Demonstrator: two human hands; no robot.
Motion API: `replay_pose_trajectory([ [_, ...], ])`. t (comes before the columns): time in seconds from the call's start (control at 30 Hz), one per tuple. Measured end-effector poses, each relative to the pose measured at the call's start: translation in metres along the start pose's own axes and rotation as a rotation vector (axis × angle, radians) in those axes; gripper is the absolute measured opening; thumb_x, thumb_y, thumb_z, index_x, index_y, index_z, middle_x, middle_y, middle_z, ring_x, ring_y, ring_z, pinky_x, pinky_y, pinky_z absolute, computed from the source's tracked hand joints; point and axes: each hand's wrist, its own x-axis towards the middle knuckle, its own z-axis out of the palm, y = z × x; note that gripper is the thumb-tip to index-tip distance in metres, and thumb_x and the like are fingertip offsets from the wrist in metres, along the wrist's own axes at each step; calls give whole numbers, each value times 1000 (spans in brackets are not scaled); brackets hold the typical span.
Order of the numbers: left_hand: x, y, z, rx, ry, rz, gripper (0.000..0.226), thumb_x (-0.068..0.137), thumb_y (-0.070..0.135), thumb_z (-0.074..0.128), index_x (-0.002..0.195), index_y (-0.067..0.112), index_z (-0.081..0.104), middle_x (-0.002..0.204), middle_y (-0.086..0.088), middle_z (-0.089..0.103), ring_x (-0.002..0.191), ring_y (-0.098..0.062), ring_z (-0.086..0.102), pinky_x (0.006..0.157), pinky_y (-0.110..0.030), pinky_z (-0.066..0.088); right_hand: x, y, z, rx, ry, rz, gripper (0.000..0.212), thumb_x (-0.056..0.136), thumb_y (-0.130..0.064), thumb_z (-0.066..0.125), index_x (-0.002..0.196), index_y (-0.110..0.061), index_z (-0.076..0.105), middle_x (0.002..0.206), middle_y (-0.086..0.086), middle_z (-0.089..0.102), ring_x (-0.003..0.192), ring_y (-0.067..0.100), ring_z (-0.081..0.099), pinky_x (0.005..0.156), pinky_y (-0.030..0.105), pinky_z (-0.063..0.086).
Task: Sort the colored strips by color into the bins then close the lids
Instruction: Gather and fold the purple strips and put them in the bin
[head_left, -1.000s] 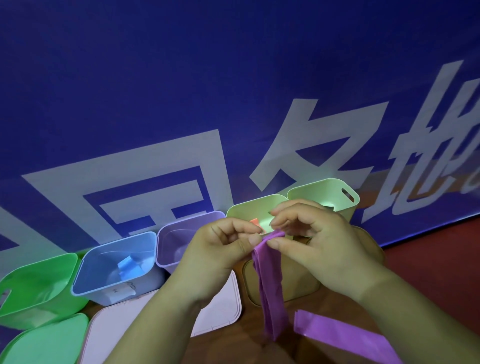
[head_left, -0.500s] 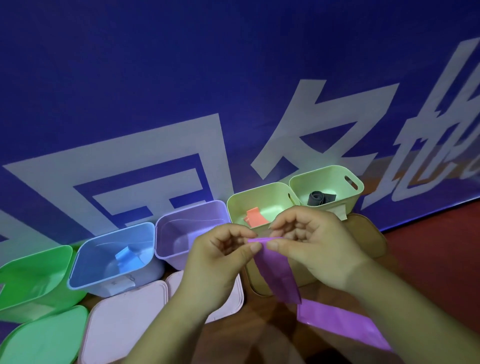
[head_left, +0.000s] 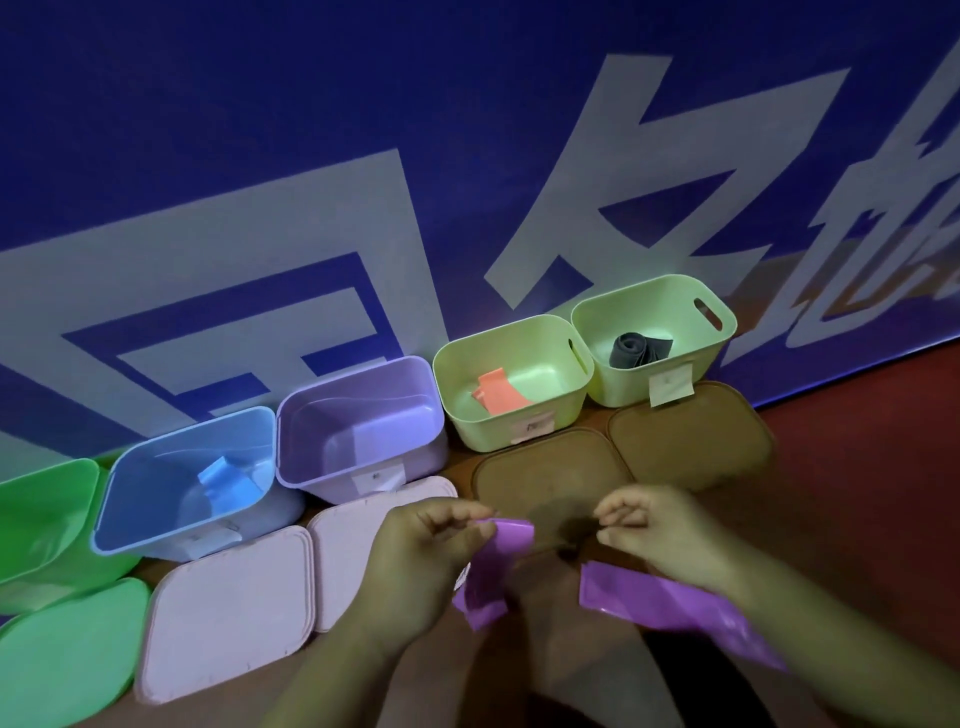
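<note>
My left hand (head_left: 431, 540) pinches the top of a folded purple strip (head_left: 496, 569), which hangs from it above the floor. To its right, my right hand (head_left: 660, 530) has curled fingers and holds nothing. A second purple strip (head_left: 660, 603) lies flat under my right wrist. The open purple bin (head_left: 363, 467) stands behind my left hand. The blue bin (head_left: 156, 519) holds a blue strip (head_left: 223, 483). One light green bin (head_left: 519, 436) contains an orange strip (head_left: 498, 395), and the other light green bin (head_left: 618, 384) has a dark grey roll (head_left: 639, 348).
A green bin (head_left: 41, 514) stands at the far left with a green lid (head_left: 67, 649) in front. Two pale pink lids (head_left: 228, 608) (head_left: 358, 530) and two brown lids (head_left: 550, 473) (head_left: 691, 436) lie before the bins. A blue banner (head_left: 467, 130) rises behind them.
My right hand has let go of the purple strip and moved right. Both hands now sit lower and nearer in view. The strip stays folded in my left hand.
</note>
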Motion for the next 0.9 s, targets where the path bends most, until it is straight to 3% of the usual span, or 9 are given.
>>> replay_pose_trajectory([
  [0.1, 6, -22, 7, -11, -8, -54, 14, 84, -1, 73, 82, 11, 79, 79, -2, 77, 71, -5, 67, 69, -18, 52, 16, 41, 17, -158, -61, 47, 23, 78, -14, 78, 82, -36, 71, 83, -14, 73, 81, 0, 68, 76, 16, 52],
  [0.2, 11, -40, 13, -42, 3, -128, 12, 85, -3, 71, 83, 8, 78, 77, -6, 77, 68, -7, 66, 67, -19, 51, 30, 67, 34, -277, -126, 53, 22, 80, -17, 76, 97, -32, 73, 91, -17, 71, 80, -5, 65, 75, 11, 48],
  [0.37, 18, -57, 19, -84, 7, -207, 13, 85, -6, 70, 81, 5, 76, 75, -13, 74, 64, -10, 62, 62, -19, 50, 47, 87, 48, -433, -191, -16, 31, 81, -18, 71, 112, -23, 73, 109, -10, 69, 97, 6, 65, 87, 21, 50],
  [0.57, 25, -64, 20, -87, 15, -233, 14, 84, -6, 71, 80, 7, 76, 77, -3, 77, 70, -6, 67, 68, -16, 51, 57, 97, 53, -503, -204, -29, 13, 81, -18, 68, 91, -24, 73, 87, -18, 60, 81, -1, 56, 69, 2, 34],
  [0.7, 28, -65, 19, -107, 20, -229, 11, 84, -6, 71, 82, 4, 76, 79, -5, 77, 72, -8, 68, 69, -17, 53, 54, 107, 53, -454, -172, 40, 20, 79, -18, 70, 76, -37, 63, 77, -19, 64, 73, -2, 58, 69, 16, 43],
  [0.9, 23, -62, 18, -108, 12, -203, 11, 86, -5, 70, 84, 4, 76, 78, -6, 76, 69, -9, 67, 65, -18, 52, 46, 105, 52, -429, -156, 78, 27, 82, -18, 70, 106, -31, 71, 78, -18, 61, 78, 3, 61, 72, 16, 47],
])
